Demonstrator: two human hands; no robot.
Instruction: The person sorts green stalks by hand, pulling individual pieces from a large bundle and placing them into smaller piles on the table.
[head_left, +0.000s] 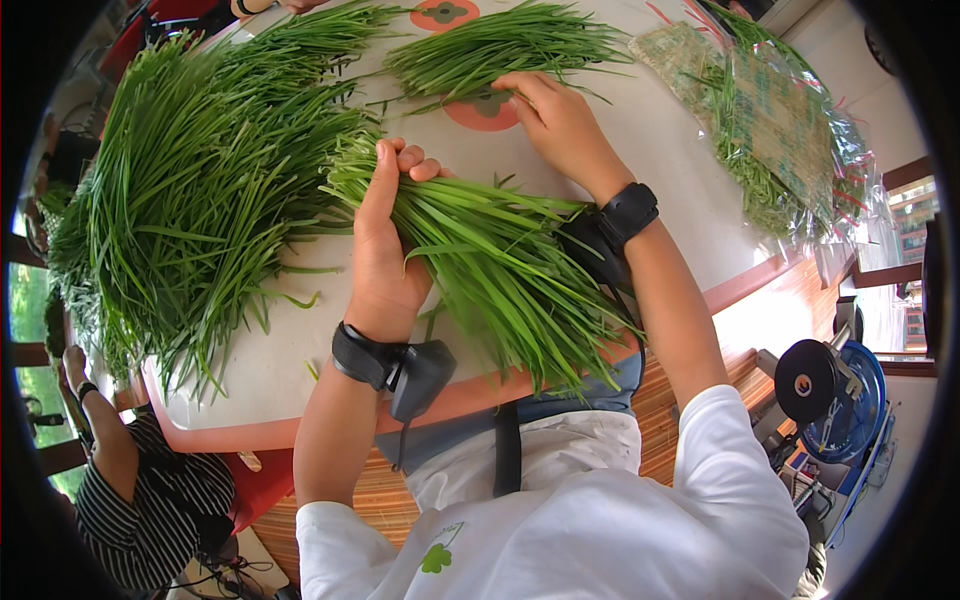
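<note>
A thick bunch of garlic chives [490, 250] is gripped in my left hand [395, 230], thumb up along its pale cut ends. Its green leaves fan out toward my lap and the table's near edge. My right hand [550, 120] reaches past it to a smaller pile of garlic chives [505, 50] lying farther off. Thumb and forefinger are bent close together at that pile's near side; whether a leaf is between them is too small to tell. A big heap of garlic chives [190, 200] spreads over the table to the left.
The white table [680, 200] has a pink rim and red round prints. At its right lies a clear plastic bag [800, 140] with greens and a patterned sheet. A person in a striped top [150, 500] is at the left. A black-and-blue wheeled device [830, 390] stands right.
</note>
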